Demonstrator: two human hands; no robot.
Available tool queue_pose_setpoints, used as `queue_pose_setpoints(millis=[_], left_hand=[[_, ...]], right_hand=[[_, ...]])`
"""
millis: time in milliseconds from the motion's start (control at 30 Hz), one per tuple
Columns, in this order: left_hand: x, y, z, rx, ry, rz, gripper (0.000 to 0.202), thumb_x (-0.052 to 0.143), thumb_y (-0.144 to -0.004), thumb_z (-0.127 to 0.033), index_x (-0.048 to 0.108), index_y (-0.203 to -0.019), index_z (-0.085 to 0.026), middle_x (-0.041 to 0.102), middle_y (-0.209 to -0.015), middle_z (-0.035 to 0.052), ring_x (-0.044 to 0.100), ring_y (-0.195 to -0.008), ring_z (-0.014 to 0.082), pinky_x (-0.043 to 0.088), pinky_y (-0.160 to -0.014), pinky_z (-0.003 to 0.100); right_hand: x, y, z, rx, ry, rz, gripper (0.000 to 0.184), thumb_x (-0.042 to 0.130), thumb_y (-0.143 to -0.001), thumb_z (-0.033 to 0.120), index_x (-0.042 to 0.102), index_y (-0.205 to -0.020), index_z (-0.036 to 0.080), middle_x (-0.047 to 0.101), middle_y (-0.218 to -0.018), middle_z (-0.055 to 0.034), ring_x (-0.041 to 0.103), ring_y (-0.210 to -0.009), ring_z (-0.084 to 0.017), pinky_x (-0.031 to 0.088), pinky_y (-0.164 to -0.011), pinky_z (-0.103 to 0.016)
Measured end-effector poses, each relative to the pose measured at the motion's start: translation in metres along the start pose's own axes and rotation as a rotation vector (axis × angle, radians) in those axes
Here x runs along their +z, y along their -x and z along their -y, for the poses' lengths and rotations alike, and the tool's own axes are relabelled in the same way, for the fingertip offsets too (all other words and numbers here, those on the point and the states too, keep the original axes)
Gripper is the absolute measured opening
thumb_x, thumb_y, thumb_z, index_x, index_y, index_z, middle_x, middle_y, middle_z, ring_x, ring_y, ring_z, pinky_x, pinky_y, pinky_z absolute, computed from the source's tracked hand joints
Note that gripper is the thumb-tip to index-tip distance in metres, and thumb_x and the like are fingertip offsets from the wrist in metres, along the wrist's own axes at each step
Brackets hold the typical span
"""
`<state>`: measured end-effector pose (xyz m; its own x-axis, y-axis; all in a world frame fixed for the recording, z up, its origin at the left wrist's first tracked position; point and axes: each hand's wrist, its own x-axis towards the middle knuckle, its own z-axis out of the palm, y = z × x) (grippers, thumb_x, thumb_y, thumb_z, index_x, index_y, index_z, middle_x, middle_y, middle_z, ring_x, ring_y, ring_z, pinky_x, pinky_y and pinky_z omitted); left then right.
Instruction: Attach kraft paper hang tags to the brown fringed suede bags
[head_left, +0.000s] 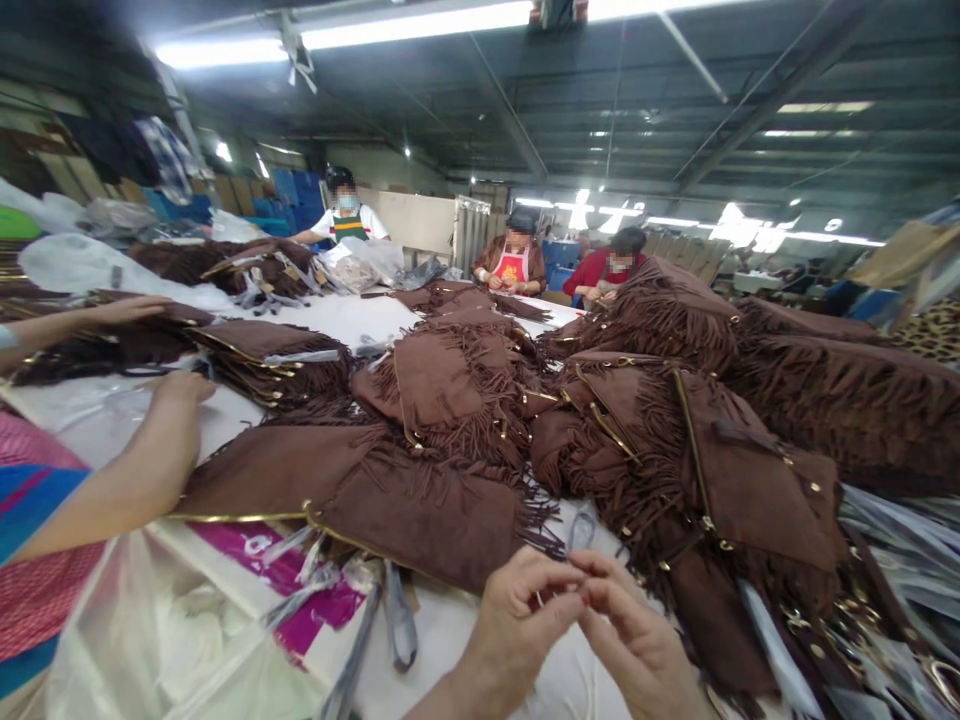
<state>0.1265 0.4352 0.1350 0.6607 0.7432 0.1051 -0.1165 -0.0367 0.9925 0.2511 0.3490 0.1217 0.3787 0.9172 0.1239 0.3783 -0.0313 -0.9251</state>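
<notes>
While both hands are meeting over the near edge of the white table, I am watching the left hand and the right hand bringing thumbs and forefingers together, fingertips touching; whether they are gripping something tiny between them, I cannot tell. Just beyond the fingertips, a small grey loop is lying on the tabletop, and whether they are touching it is unclear to me. Right behind the left hand, a brown fringed piece with a gold zip along its near edge is lying flat, its fringe pointing right. Further over, a large brown fringed heap is spreading past the right hand, gold zips and fittings showing. To the left, plastic-wrapped straps are hanging near a purple plastic sheet, and a clear plastic bag is bulging at the corner. Beside that, a co-worker's forearm is reaching across the table. On the far side, a person in a green apron, another in a red apron and a third in a red top are facing this way.
</notes>
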Motion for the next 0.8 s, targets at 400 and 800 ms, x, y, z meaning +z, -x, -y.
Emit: queue_pose_setpoints(millis=[400,800], left_hand=[[-0.013,-0.001,0.019,-0.324,0.152,-0.238,0.010,0.059,-0.056,-0.023,0.063,-0.055,-0.013,0.051,-0.046,-0.0025,0.041,-0.047,0.0083,0.031,-0.048,0.021],[-0.006,0.029,0.051,-0.433,0.152,-0.343,0.015,0.056,-0.055,-0.029,0.060,-0.054,-0.014,0.047,-0.044,-0.0038,0.038,-0.045,0.0086,0.029,-0.048,0.022]], right_hand=[[0.046,0.019,-0.002,0.432,-0.641,0.056,0.038,0.062,-0.068,0.051,0.055,-0.083,0.017,0.047,-0.048,0.0061,0.037,-0.042,-0.006,0.028,-0.043,-0.018],[0.058,0.038,-0.017,0.330,-0.163,-0.102,0.032,0.057,-0.068,0.052,0.062,-0.074,0.021,0.040,-0.045,0.0068,0.030,-0.038,-0.008,0.025,-0.037,-0.020]])
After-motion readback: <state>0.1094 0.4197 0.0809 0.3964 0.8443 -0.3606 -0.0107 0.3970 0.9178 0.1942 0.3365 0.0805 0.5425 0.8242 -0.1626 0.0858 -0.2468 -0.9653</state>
